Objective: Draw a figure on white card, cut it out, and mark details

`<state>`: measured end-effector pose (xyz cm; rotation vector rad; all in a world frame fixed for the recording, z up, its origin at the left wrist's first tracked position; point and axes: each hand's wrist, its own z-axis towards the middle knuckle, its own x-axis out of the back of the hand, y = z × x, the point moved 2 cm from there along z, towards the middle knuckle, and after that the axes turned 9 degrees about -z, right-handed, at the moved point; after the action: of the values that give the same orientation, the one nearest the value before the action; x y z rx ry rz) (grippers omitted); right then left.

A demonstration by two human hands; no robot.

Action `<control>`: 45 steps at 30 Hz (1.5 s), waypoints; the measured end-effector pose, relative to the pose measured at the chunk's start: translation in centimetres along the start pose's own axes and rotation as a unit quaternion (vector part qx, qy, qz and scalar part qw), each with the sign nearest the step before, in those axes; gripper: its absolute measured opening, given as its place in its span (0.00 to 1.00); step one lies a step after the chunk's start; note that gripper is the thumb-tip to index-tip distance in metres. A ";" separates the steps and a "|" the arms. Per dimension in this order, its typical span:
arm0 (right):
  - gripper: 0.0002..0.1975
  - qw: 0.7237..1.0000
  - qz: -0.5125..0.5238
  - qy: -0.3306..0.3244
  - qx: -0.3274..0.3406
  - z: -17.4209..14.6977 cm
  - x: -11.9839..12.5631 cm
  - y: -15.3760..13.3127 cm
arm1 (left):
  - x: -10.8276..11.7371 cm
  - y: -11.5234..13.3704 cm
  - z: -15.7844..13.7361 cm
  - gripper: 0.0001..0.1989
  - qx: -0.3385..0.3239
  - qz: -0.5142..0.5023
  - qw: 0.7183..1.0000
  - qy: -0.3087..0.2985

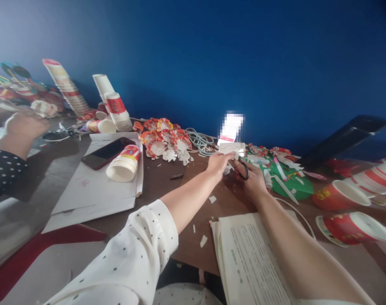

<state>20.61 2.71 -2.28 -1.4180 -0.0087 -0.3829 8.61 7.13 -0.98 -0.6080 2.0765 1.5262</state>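
The left hand [220, 165] had its grip pinched on a small white piece of paper [229, 148], held over the brown flat-topped bench [161, 195] in front of a bright rectangular screen [231, 127]. Just beside it, the right hand [256, 183] had its grip closed round black-handled metal scissors [245, 171]. A heap of red-and-white paper cut-outs [163, 137] lay to the left, a flat green disc [302, 189] to the right, and white printed sheets [246, 248] lay beneath the right forearm.

No text is legible, even on the printed pages [245, 250].
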 end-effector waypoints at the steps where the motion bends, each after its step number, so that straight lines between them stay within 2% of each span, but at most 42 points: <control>1: 0.24 1.000 -0.002 -0.001 0.002 0.0 0.0 0.1 | 0.0 0.0 0.0 0.11 -0.002 0.006 1.000 0.002; 12: 0.22 1.000 -0.014 -0.009 0.001 0.3 0.2 0.9 | 0.3 -0.5 0.5 0.08 -0.011 -0.006 1.000 -0.002; 27: 0.25 0.997 -0.076 0.021 0.018 -0.1 -0.3 0.0 | 0.7 -1.0 1.4 0.12 0.012 -0.018 1.000 0.020; 33: 0.23 0.998 -0.005 0.057 -0.039 0.2 0.0 0.6 | 0.9 0.1 1.8 0.07 0.000 -0.057 0.998 0.006; 36: 0.23 0.996 0.011 0.068 -0.058 0.4 0.2 0.9 | 1.5 0.6 2.3 0.10 -0.021 -0.062 0.998 0.000; 40: 0.23 0.998 -0.004 0.027 -0.052 0.2 -0.2 0.6 | 2.2 1.1 3.1 0.08 -0.050 -0.057 0.997 -0.024; 45: 0.26 0.998 -0.006 -0.023 -0.053 -0.2 -0.5 0.0 | 2.8 1.5 3.5 0.06 -0.053 -0.072 0.995 -0.051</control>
<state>20.09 2.69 -2.47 -1.5313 -0.0344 -0.3644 5.93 10.71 -2.46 -0.6895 1.8447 1.5567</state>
